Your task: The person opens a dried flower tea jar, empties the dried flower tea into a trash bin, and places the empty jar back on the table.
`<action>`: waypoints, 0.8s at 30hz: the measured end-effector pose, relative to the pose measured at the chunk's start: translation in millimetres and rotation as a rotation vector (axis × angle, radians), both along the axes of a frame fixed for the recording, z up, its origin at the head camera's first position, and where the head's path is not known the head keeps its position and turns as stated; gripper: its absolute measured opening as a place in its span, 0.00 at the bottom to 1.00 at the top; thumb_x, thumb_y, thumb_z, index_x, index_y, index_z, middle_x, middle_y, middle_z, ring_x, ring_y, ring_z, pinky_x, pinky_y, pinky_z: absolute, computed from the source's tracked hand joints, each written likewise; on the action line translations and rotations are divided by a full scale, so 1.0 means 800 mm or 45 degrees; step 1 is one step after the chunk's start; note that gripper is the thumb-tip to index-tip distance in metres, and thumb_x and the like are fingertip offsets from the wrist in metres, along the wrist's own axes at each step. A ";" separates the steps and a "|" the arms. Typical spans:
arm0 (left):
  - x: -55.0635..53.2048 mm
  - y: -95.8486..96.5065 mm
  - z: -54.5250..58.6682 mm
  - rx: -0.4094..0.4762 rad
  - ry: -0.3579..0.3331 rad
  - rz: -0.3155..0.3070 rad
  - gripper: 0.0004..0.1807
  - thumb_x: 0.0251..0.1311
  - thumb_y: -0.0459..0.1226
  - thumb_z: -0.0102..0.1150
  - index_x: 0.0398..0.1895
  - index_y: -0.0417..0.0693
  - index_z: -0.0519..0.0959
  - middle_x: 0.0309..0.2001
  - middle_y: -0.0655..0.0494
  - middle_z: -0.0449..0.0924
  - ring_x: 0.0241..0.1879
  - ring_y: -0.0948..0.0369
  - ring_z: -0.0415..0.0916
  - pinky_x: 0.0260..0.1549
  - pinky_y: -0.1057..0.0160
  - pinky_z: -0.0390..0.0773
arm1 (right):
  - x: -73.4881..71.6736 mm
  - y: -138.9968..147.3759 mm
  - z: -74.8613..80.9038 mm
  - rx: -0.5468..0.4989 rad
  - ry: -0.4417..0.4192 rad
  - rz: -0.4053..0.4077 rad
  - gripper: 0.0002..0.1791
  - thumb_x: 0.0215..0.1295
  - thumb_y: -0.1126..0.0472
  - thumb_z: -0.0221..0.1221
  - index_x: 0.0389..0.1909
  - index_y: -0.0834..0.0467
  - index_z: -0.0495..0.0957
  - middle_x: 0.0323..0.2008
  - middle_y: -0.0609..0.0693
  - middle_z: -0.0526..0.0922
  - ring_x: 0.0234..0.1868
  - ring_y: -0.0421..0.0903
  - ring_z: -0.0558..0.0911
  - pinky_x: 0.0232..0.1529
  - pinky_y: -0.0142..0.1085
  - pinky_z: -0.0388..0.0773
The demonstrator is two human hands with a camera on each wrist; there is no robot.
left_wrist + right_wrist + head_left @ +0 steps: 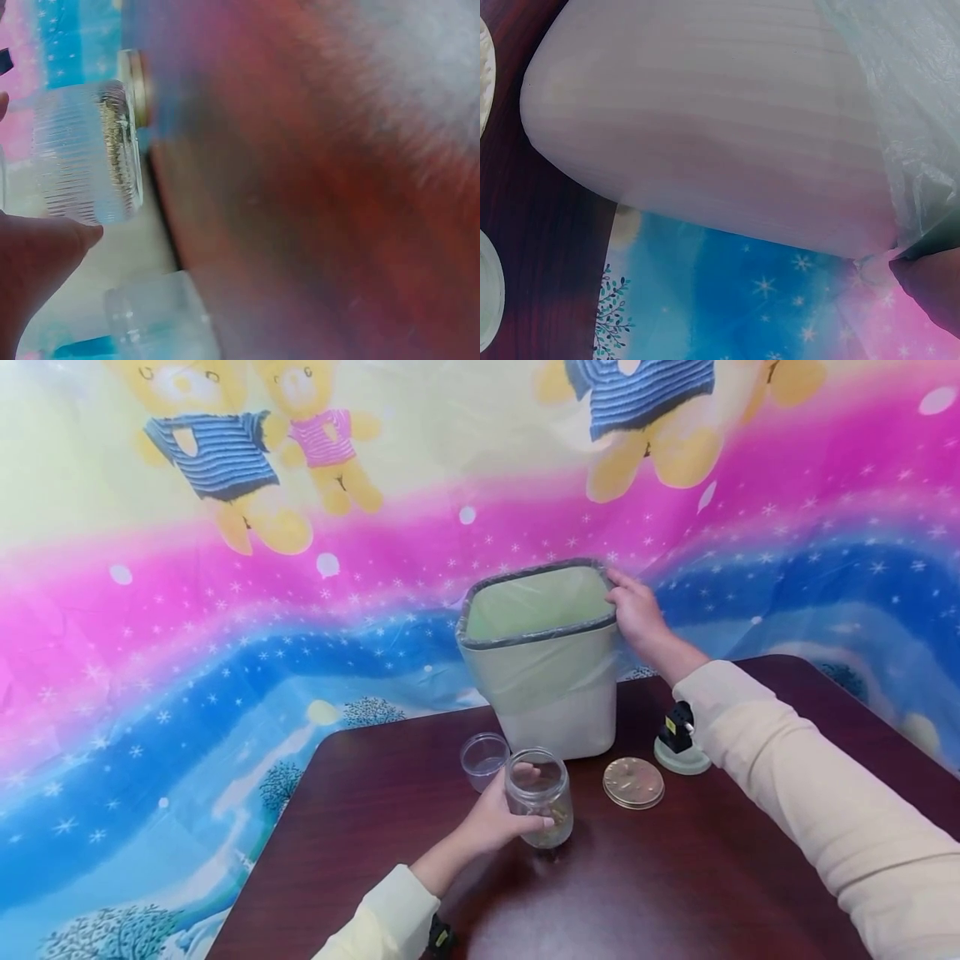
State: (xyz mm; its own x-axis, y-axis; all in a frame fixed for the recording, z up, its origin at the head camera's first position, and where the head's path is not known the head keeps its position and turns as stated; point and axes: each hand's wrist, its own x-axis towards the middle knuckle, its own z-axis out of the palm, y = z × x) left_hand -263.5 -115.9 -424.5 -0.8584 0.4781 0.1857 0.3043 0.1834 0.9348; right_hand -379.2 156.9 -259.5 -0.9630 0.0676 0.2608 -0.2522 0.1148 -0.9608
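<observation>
My left hand (487, 817) grips a clear open glass jar (542, 802) just over the table. In the left wrist view the ribbed jar (71, 150) has a layer of greenish-brown bits at its bottom. Behind it, my right hand (637, 610) holds the right rim of a pale trash bin (555, 702), which leans a little. A thin translucent bag (922, 112) lines the bin and folds over its outside. From the right wrist view, only part of the right hand (936, 289) shows at the bag's edge.
A small clear round container (483, 755) stands left of the bin. To the right lie a round gold lid (633, 782) and a pale green round thing (682, 762), partly hidden by the wrist camera. The dark red table (405, 768) meets a printed cloth backdrop (225, 693).
</observation>
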 end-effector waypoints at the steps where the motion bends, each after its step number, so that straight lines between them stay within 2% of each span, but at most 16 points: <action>1: 0.000 -0.002 0.004 -0.008 0.006 0.006 0.40 0.45 0.30 0.73 0.63 0.36 0.63 0.60 0.41 0.71 0.59 0.48 0.70 0.56 0.60 0.70 | 0.000 0.000 0.000 0.002 -0.002 -0.001 0.30 0.74 0.65 0.37 0.76 0.59 0.48 0.76 0.51 0.47 0.75 0.48 0.43 0.72 0.39 0.42; 8: -0.003 -0.020 0.040 -0.109 0.118 0.113 0.40 0.47 0.36 0.73 0.62 0.33 0.64 0.57 0.37 0.71 0.54 0.50 0.74 0.53 0.52 0.74 | 0.000 0.001 0.001 0.015 0.000 -0.009 0.30 0.73 0.67 0.38 0.75 0.60 0.49 0.76 0.52 0.47 0.75 0.48 0.43 0.72 0.39 0.41; 11: -0.004 -0.027 0.059 -0.074 0.107 0.181 0.39 0.46 0.34 0.73 0.61 0.32 0.65 0.57 0.36 0.72 0.53 0.49 0.74 0.54 0.51 0.73 | 0.000 0.001 0.002 0.014 0.006 -0.007 0.30 0.73 0.67 0.38 0.75 0.60 0.49 0.76 0.52 0.47 0.75 0.48 0.42 0.72 0.39 0.41; 17: -0.003 -0.042 0.102 0.027 0.040 0.311 0.37 0.45 0.30 0.72 0.61 0.36 0.66 0.56 0.42 0.74 0.53 0.50 0.74 0.54 0.50 0.72 | 0.000 0.001 0.003 0.013 -0.003 0.007 0.30 0.74 0.67 0.38 0.75 0.60 0.48 0.76 0.52 0.46 0.75 0.48 0.42 0.72 0.39 0.41; 24: -0.004 -0.056 0.155 0.044 0.030 0.442 0.41 0.45 0.30 0.72 0.64 0.36 0.63 0.55 0.41 0.75 0.54 0.48 0.74 0.54 0.50 0.73 | 0.001 -0.001 0.004 0.009 0.005 0.017 0.30 0.74 0.67 0.37 0.75 0.61 0.48 0.76 0.53 0.46 0.75 0.49 0.42 0.72 0.39 0.41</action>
